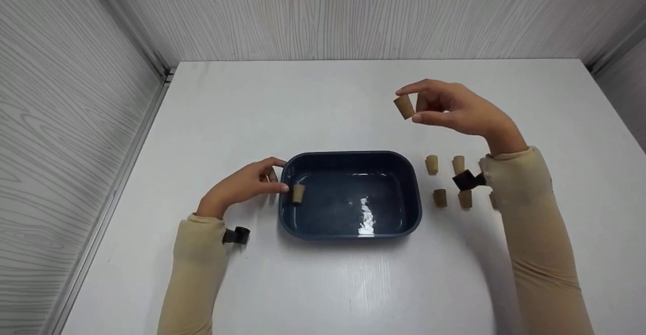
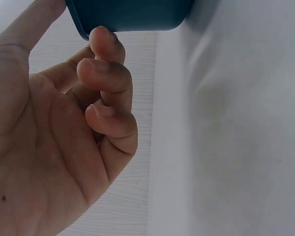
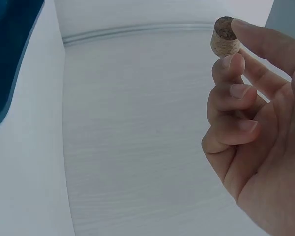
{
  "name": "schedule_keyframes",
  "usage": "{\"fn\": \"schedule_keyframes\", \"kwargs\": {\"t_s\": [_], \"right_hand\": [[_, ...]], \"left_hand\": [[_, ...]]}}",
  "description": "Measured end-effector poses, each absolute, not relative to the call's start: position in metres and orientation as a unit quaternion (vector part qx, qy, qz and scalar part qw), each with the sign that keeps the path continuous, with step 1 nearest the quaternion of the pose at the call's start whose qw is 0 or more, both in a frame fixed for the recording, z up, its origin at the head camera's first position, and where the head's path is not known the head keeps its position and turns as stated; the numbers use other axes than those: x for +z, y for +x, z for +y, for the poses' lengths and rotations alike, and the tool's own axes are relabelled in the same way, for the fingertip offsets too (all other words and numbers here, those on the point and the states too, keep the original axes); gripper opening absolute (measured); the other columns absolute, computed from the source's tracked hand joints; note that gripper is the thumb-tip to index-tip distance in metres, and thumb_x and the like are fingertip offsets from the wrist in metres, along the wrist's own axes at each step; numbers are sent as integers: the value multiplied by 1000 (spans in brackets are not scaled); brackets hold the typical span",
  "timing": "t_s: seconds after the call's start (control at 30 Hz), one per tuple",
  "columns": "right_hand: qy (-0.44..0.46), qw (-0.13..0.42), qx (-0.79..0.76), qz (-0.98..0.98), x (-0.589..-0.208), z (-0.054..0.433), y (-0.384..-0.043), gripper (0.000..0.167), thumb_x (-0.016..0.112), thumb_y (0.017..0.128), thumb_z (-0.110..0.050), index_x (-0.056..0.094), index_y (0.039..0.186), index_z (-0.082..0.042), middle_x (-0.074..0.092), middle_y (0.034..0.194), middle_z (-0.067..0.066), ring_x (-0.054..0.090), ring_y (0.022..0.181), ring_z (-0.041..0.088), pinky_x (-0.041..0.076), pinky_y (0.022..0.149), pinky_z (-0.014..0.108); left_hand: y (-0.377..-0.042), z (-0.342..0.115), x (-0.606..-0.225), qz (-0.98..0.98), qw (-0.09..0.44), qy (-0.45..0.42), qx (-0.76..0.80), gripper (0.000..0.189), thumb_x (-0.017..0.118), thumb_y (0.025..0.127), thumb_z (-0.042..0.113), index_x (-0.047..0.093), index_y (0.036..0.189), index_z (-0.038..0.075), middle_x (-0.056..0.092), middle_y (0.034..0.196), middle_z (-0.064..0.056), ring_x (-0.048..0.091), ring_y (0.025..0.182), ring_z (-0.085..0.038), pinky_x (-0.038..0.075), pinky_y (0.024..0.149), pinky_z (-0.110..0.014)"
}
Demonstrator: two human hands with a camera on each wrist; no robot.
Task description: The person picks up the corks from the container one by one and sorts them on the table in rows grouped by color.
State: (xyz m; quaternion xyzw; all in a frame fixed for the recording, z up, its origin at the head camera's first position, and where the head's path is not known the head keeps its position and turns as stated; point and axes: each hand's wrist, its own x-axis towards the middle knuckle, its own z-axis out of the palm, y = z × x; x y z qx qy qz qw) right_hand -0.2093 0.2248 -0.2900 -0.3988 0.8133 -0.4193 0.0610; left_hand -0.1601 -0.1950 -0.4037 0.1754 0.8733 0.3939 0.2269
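My right hand (image 1: 451, 105) is raised over the table, to the upper right of a dark blue rectangular dish (image 1: 353, 238). Between thumb and index finger it pinches a tapered cork stopper (image 1: 404, 107); the right wrist view shows this same cork (image 3: 225, 39) at the fingertips, the other fingers curled. My left hand (image 1: 247, 181) holds the dish's left end, thumb at the rim. In the left wrist view, curled fingers (image 2: 108, 76) lie by the dish's outer wall (image 2: 137, 17). One cork (image 1: 298, 193) is inside the dish near its left wall.
Right of the dish, several corks stand in two rows, among them a back one (image 1: 432, 164) and a front one (image 1: 440, 198). The right sleeve (image 1: 530, 224) partly hides the rightmost ones. Wood-patterned panels (image 1: 343, 17) border the white table (image 1: 252, 108).
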Motion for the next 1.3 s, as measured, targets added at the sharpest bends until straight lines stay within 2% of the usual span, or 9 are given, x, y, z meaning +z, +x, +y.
{"fn": "schedule_keyframes", "kwargs": {"t_s": [0.3,0.57,0.83,1.07,1.3], "right_hand": [[-355,9,-440,825,-287,265,-201,44,57,89,10,55,132,-1,52,71,-2,37,53,10,32,51,25],[-381,-35,-468,797,-302,314,-200,48,52,86,19,50,132,6,51,73,-6,32,55,10,26,49,26],[-325,-31,-503,800,-318,349,-185,49,50,87,20,50,134,5,52,71,-4,36,58,10,26,52,26],[-257,-26,-506,823,-333,378,-170,49,52,90,15,50,136,0,57,79,-6,43,64,9,32,54,24],[-224,-20,-452,863,-350,401,-151,49,53,92,11,50,138,-4,57,78,-10,45,65,6,35,55,23]], "left_hand": [[-162,-201,-404,875,223,170,394,60,70,87,41,50,138,18,55,88,-2,48,74,-18,41,70,-31],[-164,-202,-404,877,220,172,391,59,70,87,40,50,138,18,56,88,-2,48,74,-17,41,71,-31],[-164,-204,-404,880,221,169,385,60,70,87,42,50,138,18,56,89,-3,48,75,-18,40,71,-32],[-162,-205,-404,879,222,163,389,61,69,88,43,48,139,18,56,91,-4,48,76,-18,40,72,-32],[-160,-206,-403,878,225,166,389,60,69,88,42,49,139,17,56,88,-3,49,73,-18,41,71,-32]]}}
